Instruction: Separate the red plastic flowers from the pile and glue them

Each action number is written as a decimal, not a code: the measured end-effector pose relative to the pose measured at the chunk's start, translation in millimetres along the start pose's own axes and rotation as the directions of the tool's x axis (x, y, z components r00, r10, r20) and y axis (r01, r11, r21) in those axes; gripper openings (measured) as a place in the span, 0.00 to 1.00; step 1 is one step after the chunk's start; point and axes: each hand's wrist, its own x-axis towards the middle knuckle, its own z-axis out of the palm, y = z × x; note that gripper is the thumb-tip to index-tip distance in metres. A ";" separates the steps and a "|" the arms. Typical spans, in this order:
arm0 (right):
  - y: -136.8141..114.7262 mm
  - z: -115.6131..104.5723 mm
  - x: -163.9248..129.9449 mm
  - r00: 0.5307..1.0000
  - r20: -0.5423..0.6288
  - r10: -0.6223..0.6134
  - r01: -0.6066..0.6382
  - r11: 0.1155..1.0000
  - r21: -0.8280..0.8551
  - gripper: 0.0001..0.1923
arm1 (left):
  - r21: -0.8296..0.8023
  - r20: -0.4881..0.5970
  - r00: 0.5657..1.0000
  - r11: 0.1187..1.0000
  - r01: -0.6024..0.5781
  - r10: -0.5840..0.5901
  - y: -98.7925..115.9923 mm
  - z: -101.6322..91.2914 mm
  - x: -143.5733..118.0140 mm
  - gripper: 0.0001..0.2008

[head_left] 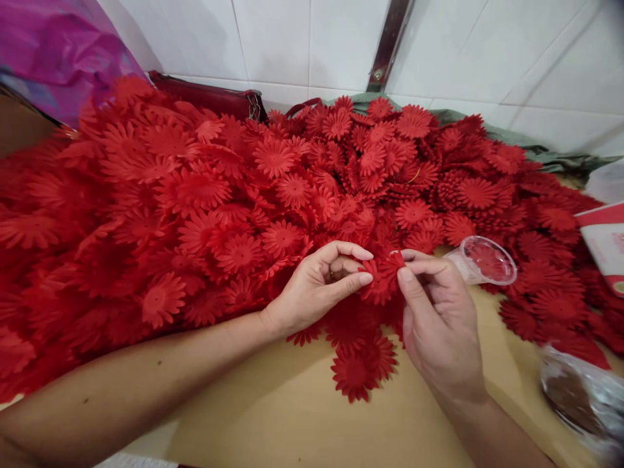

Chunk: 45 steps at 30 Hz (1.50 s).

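Observation:
Both hands meet over a large heap of red fabric flower pieces [292, 190], each cut into narrow petals. My right hand [439, 305] pinches a red flower piece [383, 276] by its right edge, thumb against forefinger. At the left edge of that piece, the thumb and fingertips of my left hand [324, 279] close on a petal. More red flowers [358, 367] lie loose on the table below the hands. Parts of the held piece are covered by the fingertips, and I cannot tell whether it is one layer or several.
A clear plastic cup [487, 260] lies tipped right of my right hand. Nearby are a plastic-wrapped brown item [568, 393] and a red and white container [604, 244]. Behind the heap sit a dark red bag [209, 96] and green cloth [531, 151] against the tiled wall [273, 39].

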 end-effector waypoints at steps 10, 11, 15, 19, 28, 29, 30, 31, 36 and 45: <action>-3.1 13.8 -5.1 0.969 -0.099 0.226 -0.203 0.958 0.204 0.09 | 0.051 -0.028 1.000 0.999 -0.014 0.015 -1.6 2.3 0.8 0.14; -4.4 14.5 -4.4 0.963 -0.097 0.251 -0.225 0.948 0.224 0.09 | 0.051 -0.026 1.000 0.999 -0.015 0.016 -1.1 2.4 0.6 0.14; -2.1 9.7 2.6 0.933 -0.093 0.347 -0.301 0.896 0.326 0.08 | 0.061 -0.031 0.999 0.998 -0.032 0.034 3.3 2.4 -1.4 0.15; 1.9 1.3 7.1 0.965 -0.107 0.240 -0.223 0.964 0.146 0.06 | 0.060 -0.053 0.998 0.998 -0.016 0.019 6.2 2.4 -1.8 0.17; -21.5 -1.5 0.3 0.955 0.054 -0.293 0.293 0.889 -0.351 0.13 | 0.004 -0.153 0.988 1.000 -0.009 0.009 4.2 0.5 -0.2 0.19; -22.6 -1.3 -0.3 0.943 0.092 -0.321 0.332 0.865 -0.376 0.13 | 0.005 -0.154 0.988 1.000 -0.001 0.002 4.5 0.7 -0.8 0.19; -23.3 -0.9 -0.9 0.931 0.133 -0.341 0.365 0.843 -0.395 0.12 | 0.006 -0.155 0.988 1.000 0.008 -0.007 4.8 0.9 -1.4 0.19; -23.4 -0.3 -1.4 0.922 0.170 -0.349 0.388 0.828 -0.405 0.11 | 0.005 -0.154 0.988 1.000 0.016 -0.015 5.1 1.1 -1.8 0.19; -21.1 2.7 -2.6 0.945 0.203 -0.255 0.316 0.870 -0.377 0.05 | -0.060 -0.084 0.996 0.998 0.016 -0.021 5.2 1.1 -1.6 0.17; -8.0 -0.3 -0.2 0.993 0.055 0.109 -0.114 0.987 0.114 0.02 | -0.034 -0.037 0.999 0.999 0.010 -0.012 3.0 1.2 0.0 0.15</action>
